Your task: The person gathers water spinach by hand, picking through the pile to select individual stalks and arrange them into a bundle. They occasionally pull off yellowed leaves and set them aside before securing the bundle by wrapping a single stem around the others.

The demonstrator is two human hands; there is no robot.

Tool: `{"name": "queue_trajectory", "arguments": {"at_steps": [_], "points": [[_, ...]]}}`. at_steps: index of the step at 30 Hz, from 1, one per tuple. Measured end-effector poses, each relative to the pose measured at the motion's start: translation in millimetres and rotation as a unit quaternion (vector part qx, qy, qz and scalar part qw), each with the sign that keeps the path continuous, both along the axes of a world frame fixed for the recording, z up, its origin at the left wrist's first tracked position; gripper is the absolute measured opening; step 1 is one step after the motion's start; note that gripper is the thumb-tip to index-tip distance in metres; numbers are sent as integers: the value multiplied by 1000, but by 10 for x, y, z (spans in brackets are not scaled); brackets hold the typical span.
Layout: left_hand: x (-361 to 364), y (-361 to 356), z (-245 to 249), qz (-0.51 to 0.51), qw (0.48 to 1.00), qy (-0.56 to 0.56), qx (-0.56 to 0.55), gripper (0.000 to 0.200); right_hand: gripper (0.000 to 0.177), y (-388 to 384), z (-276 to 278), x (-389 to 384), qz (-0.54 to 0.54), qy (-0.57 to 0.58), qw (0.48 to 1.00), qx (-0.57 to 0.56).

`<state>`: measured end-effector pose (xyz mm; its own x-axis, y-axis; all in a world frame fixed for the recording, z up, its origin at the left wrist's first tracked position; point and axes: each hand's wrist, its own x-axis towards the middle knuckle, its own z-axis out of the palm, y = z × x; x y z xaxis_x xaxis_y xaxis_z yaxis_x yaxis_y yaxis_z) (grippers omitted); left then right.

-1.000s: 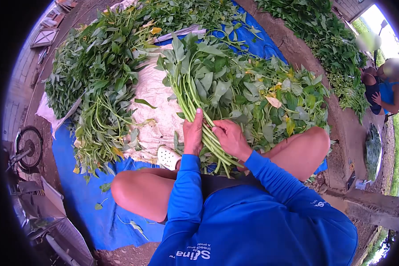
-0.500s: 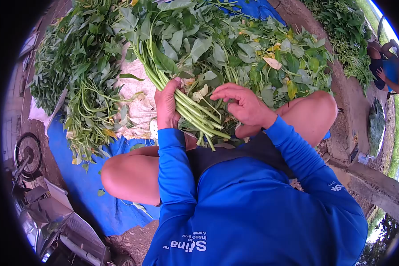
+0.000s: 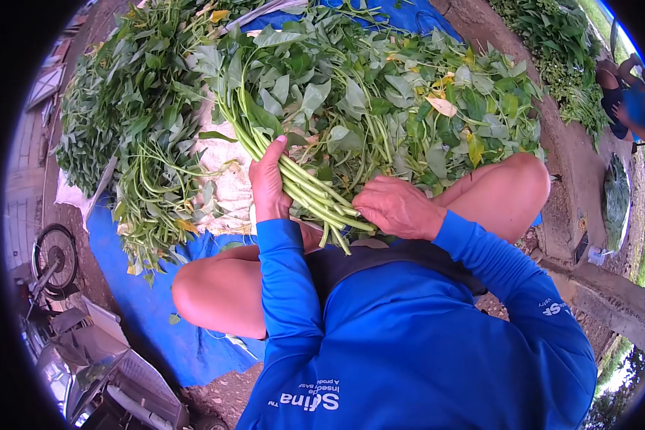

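Note:
My left hand (image 3: pixel 268 183) is wrapped round a bunch of water spinach (image 3: pixel 309 185), its thumb lying along the pale green stems. The leafy tops fan away from me, and the cut stem ends point toward my lap. Beside those ends, my right hand (image 3: pixel 398 206) has its fingers curled in a pinch, with the fingertips against a stem end. Just beyond both hands spreads a layer of loose water spinach (image 3: pixel 380 122) with some yellow leaves in it.
Bundled greens (image 3: pixel 115 122) are heaped at the left on pale sacking (image 3: pixel 226 186) over a blue tarp (image 3: pixel 150 315). A bicycle wheel (image 3: pixel 54 256) stands farther left. Another person (image 3: pixel 631 104) sits at the far right, past a concrete ledge (image 3: pixel 609 287).
My right hand has come down to the stem ends, and its loosely bent fingers have closed there. My left hand keeps its hold on the bunch. The view has shifted slightly.

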<state>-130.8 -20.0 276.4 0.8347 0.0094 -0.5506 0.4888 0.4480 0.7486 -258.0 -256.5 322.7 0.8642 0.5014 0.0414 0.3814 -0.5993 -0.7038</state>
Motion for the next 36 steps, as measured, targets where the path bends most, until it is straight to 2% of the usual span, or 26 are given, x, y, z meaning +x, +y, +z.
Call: {"name": "queue_trajectory", "arguments": {"at_steps": [2, 3, 6, 7, 10, 12, 14, 17, 20, 23, 24, 25, 26, 27, 28, 29, 31, 36], "points": [[44, 19, -153, 24, 1000, -3, 14, 25, 12, -10, 39, -103, -12, 9, 1000, -26], [42, 21, -78, 30, 999, 10, 9, 26, 11, -40, 32, -170, -9, -2, 1000, -20], [114, 66, -229, 44, 996, -58, 43, 23, 13, -255, 68, -200, -71, 54, 988, -129], [83, 50, -154, 40, 996, -64, 47, 25, 24, -290, 202, -67, -138, 39, 961, -237], [30, -36, -69, 7, 994, -91, 57, 27, 44, -114, 244, 419, -263, -42, 964, 13], [-23, -115, 17, -23, 994, -98, 46, 25, 46, 257, 407, 809, -256, 140, 944, 155], [-63, -185, 13, -36, 994, -104, 13, 26, 41, 576, 119, 1165, -271, -45, 954, 123], [-114, -211, -7, -57, 987, -150, 11, 31, 34, 677, -93, 1433, -219, 103, 948, 206], [-157, -177, 65, -57, 993, -105, 7, 36, 30, 535, -224, 1282, -303, 182, 905, 238], [-178, -159, 16, -64, 995, -80, 19, 40, 26, 224, -591, 1210, -407, 257, 865, 144], [-180, -155, -17, -66, 994, -79, 27, 40, 27, 163, -726, 1184, -442, 112, 885, 88], [-180, -153, -20, -67, 995, -72, 30, 38, 28, 127, -815, 1190, -465, -36, 884, 31], [-164, -155, -22, -61, 995, -78, 30, 38, 29, 94, -899, 1239, -474, -185, 860, -26], [-172, -166, -17, -55, 995, -82, 31, 37, 42, 125, -525, 1308, -473, -135, 870, 40], [-179, -176, -16, -52, 995, -85, 32, 36, 46, 181, -248, 1450, -439, -34, 886, 142], [-166, -174, -45, -62, 994, -81, 46, 38, 50, 249, -64, 1598, -400, 69, 881, 242], [-165, -221, -44, -74, 993, -78, 49, 39, 46, 426, 147, 1901, -338, 209, 845, 359], [-190, -274, 52, -77, 992, -89, 42, 38, 40, 491, 99, 2251, -317, 284, 804, 415]]}}
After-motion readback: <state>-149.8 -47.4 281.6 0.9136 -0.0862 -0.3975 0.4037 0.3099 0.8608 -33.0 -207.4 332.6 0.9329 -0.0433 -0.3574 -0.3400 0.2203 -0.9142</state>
